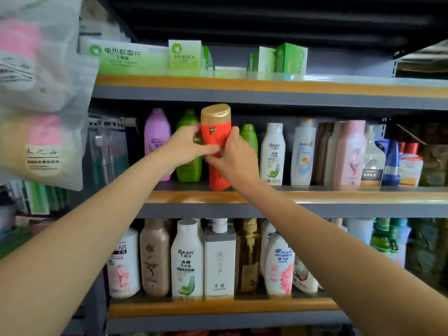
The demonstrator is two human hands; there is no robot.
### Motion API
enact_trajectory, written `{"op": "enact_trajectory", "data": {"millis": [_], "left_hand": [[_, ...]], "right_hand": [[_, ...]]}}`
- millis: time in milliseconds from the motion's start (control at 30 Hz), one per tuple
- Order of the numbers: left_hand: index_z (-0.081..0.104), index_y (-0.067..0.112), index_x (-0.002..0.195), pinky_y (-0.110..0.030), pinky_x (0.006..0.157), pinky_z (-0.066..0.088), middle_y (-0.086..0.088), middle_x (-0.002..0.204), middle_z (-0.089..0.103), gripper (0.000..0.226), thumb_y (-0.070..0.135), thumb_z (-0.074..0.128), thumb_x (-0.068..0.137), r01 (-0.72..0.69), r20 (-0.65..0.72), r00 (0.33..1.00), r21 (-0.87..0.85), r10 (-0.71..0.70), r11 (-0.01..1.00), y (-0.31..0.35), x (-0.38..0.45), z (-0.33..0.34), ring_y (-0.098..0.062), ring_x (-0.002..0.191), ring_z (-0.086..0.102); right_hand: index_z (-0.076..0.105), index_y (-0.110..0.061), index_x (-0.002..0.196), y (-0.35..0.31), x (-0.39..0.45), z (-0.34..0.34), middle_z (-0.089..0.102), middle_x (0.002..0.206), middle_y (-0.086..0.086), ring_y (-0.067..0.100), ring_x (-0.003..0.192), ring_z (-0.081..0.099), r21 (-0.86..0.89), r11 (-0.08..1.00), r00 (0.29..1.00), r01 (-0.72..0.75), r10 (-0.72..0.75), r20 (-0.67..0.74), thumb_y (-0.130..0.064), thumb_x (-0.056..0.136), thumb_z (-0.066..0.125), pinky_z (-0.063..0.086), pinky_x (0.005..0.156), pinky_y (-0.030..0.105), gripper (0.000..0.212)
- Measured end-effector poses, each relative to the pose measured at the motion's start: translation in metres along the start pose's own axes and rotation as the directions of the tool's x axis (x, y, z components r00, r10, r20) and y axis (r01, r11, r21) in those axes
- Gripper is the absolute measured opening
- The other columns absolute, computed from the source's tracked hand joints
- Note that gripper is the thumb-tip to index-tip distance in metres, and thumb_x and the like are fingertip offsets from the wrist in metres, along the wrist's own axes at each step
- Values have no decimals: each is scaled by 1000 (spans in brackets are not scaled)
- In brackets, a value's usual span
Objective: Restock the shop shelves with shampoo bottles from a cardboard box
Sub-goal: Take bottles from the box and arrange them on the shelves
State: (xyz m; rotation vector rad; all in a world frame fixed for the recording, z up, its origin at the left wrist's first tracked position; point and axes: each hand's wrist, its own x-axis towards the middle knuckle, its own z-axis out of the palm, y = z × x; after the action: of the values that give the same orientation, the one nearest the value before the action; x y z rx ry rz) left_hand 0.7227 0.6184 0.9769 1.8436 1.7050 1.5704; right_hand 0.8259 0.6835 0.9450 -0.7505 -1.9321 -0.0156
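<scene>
Red shampoo bottle [217,151] upright on middle shelf [339,196], left hand [186,144] and right hand [236,157] both gripping it

Head view, close, facing shelves [266,89] (slightly upward)

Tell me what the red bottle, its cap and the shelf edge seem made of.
Red bottle: likely glossy plastic, smooth with soft highlights. Gold cap: probably metallic-finish plastic, satin sheen. Shelf edge: wood-look strip with glossy reflections, over grey painted metal; real wood uncertain.
</scene>
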Motion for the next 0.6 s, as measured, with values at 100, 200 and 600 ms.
{"op": "enact_trajectory", "data": {"millis": [100, 200, 600], "left_hand": [[55, 23, 99, -18, 65, 47, 9, 85, 61, 20, 12, 65, 85, 72, 35, 997, 65, -74, 995, -8, 10, 4, -8, 73, 55], [52, 20, 107, -10, 53, 43, 9, 89, 61, 22, 11, 60, 89, 104, 29, 994, 32, -104, 994, -12, 22, 5, -3, 66, 51], [38, 28, 129, -31, 76, 55, -1, 99, 61, 47, 5, 55, 91, 366, 250, 917, -212, -312, 906, -46, 39, 23, -16, 86, 62]], "right_hand": [[41, -4, 106, 0, 5, 12, 62, 108, 14, 34, 101, 59, -10, 997, 996, -75, 75, 42, -43, 77, 67, 43, 73, 40, 55], [40, -5, 108, 1, 14, 20, 61, 112, 14, 34, 105, 59, 14, 987, 982, -163, 161, 98, -43, 79, 66, 44, 76, 39, 55], [35, -4, 116, 20, 19, 26, 55, 121, 17, 32, 113, 55, 93, 947, 908, -308, 263, 327, -15, 86, 60, 39, 77, 30, 41]]}}
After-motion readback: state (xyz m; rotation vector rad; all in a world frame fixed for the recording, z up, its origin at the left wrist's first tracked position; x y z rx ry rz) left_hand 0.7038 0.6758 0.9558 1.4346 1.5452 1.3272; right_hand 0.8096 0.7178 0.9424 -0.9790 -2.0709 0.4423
